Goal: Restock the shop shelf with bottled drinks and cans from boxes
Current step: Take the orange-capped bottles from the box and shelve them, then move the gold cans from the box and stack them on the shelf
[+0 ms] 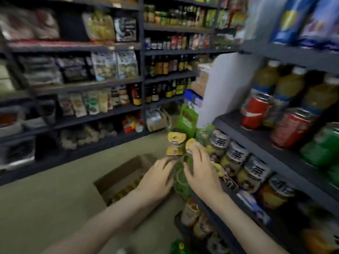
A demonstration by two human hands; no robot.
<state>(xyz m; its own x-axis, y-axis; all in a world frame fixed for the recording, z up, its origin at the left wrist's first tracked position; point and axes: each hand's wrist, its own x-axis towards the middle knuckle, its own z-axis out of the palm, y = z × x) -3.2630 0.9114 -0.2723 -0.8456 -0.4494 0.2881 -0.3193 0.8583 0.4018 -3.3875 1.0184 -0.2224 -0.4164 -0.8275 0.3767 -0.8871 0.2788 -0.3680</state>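
Small shop — stocked shelves [88, 85], bottles [289, 87], cans [255, 110]

Dark wall shelving [88, 117] across the aisle carries snack bags [113, 66], dark sauce bottles [166, 66] and small jars [161, 44] (labels too blurred to read). A white panel [225, 88] stands upright beside stacked boxes [200, 85].

Head-worn view, downward, close above aisle
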